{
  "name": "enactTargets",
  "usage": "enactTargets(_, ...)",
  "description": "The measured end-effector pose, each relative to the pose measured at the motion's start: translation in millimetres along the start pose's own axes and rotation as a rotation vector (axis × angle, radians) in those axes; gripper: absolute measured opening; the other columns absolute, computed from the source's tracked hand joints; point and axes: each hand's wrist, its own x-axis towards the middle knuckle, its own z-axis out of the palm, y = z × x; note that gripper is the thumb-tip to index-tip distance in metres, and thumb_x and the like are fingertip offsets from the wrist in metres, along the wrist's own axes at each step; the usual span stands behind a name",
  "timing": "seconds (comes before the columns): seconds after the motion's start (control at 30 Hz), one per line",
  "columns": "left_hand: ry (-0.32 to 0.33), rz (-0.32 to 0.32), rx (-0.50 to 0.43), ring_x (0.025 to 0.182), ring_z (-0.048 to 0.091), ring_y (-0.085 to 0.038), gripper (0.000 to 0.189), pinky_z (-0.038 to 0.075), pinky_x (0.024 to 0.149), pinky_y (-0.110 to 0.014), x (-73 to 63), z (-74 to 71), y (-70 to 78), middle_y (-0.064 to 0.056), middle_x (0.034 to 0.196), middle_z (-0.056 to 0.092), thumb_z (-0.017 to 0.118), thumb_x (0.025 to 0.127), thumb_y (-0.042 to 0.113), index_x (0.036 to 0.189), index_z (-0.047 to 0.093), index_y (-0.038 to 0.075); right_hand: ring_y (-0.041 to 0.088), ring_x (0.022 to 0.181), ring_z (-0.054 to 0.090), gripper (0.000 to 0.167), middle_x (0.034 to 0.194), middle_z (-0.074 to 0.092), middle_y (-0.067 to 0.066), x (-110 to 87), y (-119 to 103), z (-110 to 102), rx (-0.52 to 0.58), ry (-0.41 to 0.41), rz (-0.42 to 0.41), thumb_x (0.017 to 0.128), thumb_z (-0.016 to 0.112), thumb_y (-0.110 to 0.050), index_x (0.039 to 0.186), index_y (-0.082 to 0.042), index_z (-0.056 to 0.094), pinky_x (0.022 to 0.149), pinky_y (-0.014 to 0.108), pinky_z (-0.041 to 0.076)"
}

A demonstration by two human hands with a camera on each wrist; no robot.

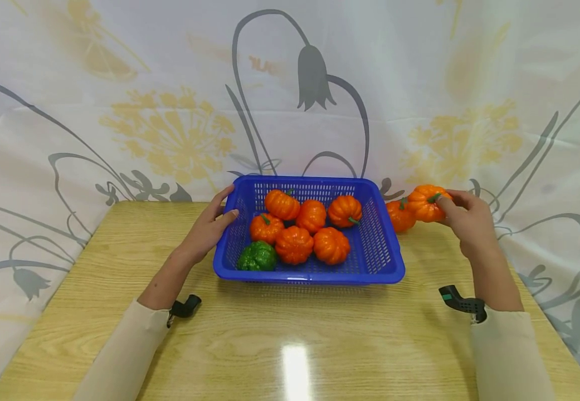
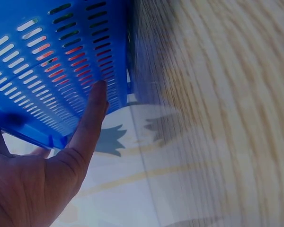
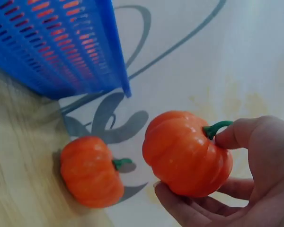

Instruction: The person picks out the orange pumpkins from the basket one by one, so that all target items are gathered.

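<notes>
A blue plastic basket stands on the table with several small orange pumpkins and one green pumpkin inside. My left hand holds the basket's left rim, thumb over the edge; in the left wrist view a finger lies along the slotted outer wall. Right of the basket, my right hand grips an orange pumpkin with a green stem, thumb beside the stem and fingers beneath. Another orange pumpkin sits on the table between that hand and the basket, partly hidden in the head view.
The wood-grain table extends toward me in front of the basket. A pale flower-patterned cloth hangs close behind the basket and continues along both sides. Each wrist wears a black camera mount.
</notes>
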Motion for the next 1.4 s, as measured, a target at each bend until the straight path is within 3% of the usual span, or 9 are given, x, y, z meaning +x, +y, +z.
enactTargets(0.17, 0.000, 0.005, 0.003, 0.127, 0.061, -0.048, 0.068, 0.061, 0.093, -0.046, 0.4, 0.1, 0.3, -0.030, 0.152, 0.048, 0.051, 0.114, 0.025, 0.172, 0.017, 0.028, -0.005, 0.081, 0.070, 0.064, 0.123, 0.049, -0.002, 3.2, 10, -6, 0.143, 0.017, 0.096, 0.109, 0.055, -0.025, 0.156, 0.015, 0.036, 0.075, 0.016, 0.059)
enactTargets(0.5, 0.003, 0.002, -0.002, 0.125, 0.063, -0.048, 0.067, 0.062, 0.090, -0.040, 0.3, -0.2, 0.1, -0.030, 0.150, 0.049, 0.050, 0.114, 0.024, 0.172, 0.018, 0.028, -0.006, 0.073, 0.069, 0.079, 0.145, 0.041, 0.017, 9.9, 33, -12, 0.045, 0.107, 0.202, 0.108, 0.057, -0.041, 0.159, 0.012, 0.031, 0.080, 0.025, 0.062)
enactTargets(0.63, 0.006, -0.002, 0.000, 0.124, 0.063, -0.047, 0.066, 0.062, 0.089, -0.040, 0.9, -0.1, -0.2, -0.029, 0.150, 0.050, 0.051, 0.114, 0.025, 0.172, 0.019, 0.029, -0.003, 0.070, 0.070, 0.079, 0.147, 0.042, 0.018, 11.3, 42, -14, 0.017, 0.144, 0.224, 0.107, 0.057, -0.043, 0.159, 0.012, 0.034, 0.076, 0.021, 0.061)
enactTargets(0.8, 0.002, 0.002, -0.004, 0.125, 0.063, -0.048, 0.067, 0.062, 0.088, -0.040, 0.9, -0.1, -0.7, -0.030, 0.151, 0.049, 0.051, 0.114, 0.025, 0.172, 0.018, 0.028, 0.001, 0.067, 0.071, 0.071, 0.140, 0.046, 0.020, 14.8, 55, -14, 0.059, 0.177, 0.253, 0.107, 0.059, -0.040, 0.153, 0.011, 0.041, 0.072, 0.019, 0.061)
enactTargets(0.93, 0.001, 0.004, -0.009, 0.124, 0.063, -0.048, 0.067, 0.062, 0.087, -0.037, 0.3, 0.2, -0.7, -0.030, 0.150, 0.049, 0.051, 0.114, 0.024, 0.172, 0.018, 0.028, 0.001, 0.064, 0.072, 0.069, 0.152, 0.035, 0.036, 16.7, 62, -12, 0.079, 0.178, 0.277, 0.107, 0.057, -0.039, 0.149, 0.013, 0.039, 0.071, 0.020, 0.061)
enactTargets(1.07, -0.001, 0.004, -0.022, 0.122, 0.064, -0.048, 0.067, 0.062, 0.084, -0.034, -0.3, 0.4, -0.5, -0.031, 0.148, 0.049, 0.051, 0.114, 0.024, 0.172, 0.018, 0.028, 0.001, 0.063, 0.071, 0.074, 0.162, 0.021, 0.039, 17.5, 66, -10, 0.066, 0.176, 0.293, 0.108, 0.054, -0.041, 0.152, 0.016, 0.034, 0.071, 0.019, 0.060)
enactTargets(1.23, 0.003, 0.000, -0.024, 0.120, 0.065, -0.047, 0.066, 0.063, 0.083, -0.033, 0.3, 0.1, -1.3, -0.030, 0.147, 0.050, 0.050, 0.114, 0.025, 0.172, 0.019, 0.029, 0.001, 0.063, 0.072, 0.068, 0.147, 0.036, 0.033, 18.4, 73, -6, 0.043, 0.198, 0.281, 0.108, 0.055, -0.043, 0.143, 0.013, 0.040, 0.070, 0.019, 0.060)
enactTargets(1.4, 0.003, -0.001, -0.025, 0.121, 0.065, -0.047, 0.066, 0.063, 0.083, -0.035, 0.2, 0.3, -1.6, -0.030, 0.147, 0.050, 0.050, 0.114, 0.026, 0.172, 0.019, 0.029, -0.003, 0.058, 0.069, 0.072, 0.131, 0.052, 0.029, 19.5, 78, -5, -0.071, 0.229, 0.265, 0.107, 0.055, -0.048, 0.142, 0.013, 0.046, 0.063, 0.015, 0.056)
